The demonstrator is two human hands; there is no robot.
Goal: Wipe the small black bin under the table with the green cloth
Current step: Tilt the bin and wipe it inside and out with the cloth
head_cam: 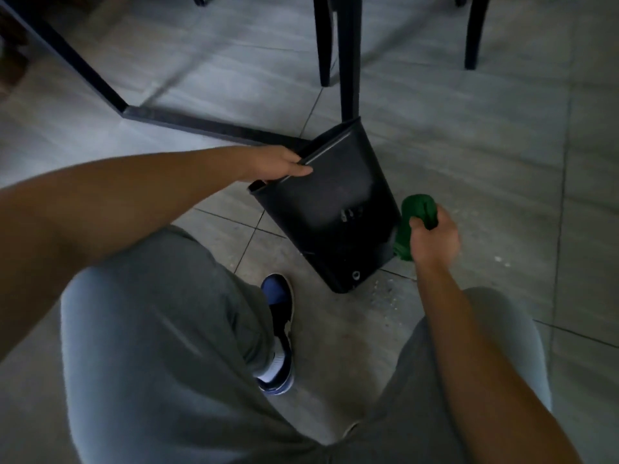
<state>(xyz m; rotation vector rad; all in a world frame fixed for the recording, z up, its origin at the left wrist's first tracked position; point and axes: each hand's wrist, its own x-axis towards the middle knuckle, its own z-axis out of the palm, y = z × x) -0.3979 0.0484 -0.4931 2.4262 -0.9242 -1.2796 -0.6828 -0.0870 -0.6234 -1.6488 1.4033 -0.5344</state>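
Note:
The small black bin [335, 209] stands tilted on the tiled floor, its open rim leaning up and left, its base toward me. My left hand [278, 164] grips the upper rim, thumb over the outer wall, fingers inside. My right hand [433, 236] is closed around a bunched green cloth [415, 216], which presses against the bin's right side wall. Small marks and a round spot show on the bin's facing wall.
A black metal table frame [187, 120] runs along the floor behind the bin. Black chair legs [350, 61] stand just beyond its rim, another [475, 31] farther right. My grey-trousered knees and a blue shoe [278, 333] are below. Crumbs [388, 293] lie by the base.

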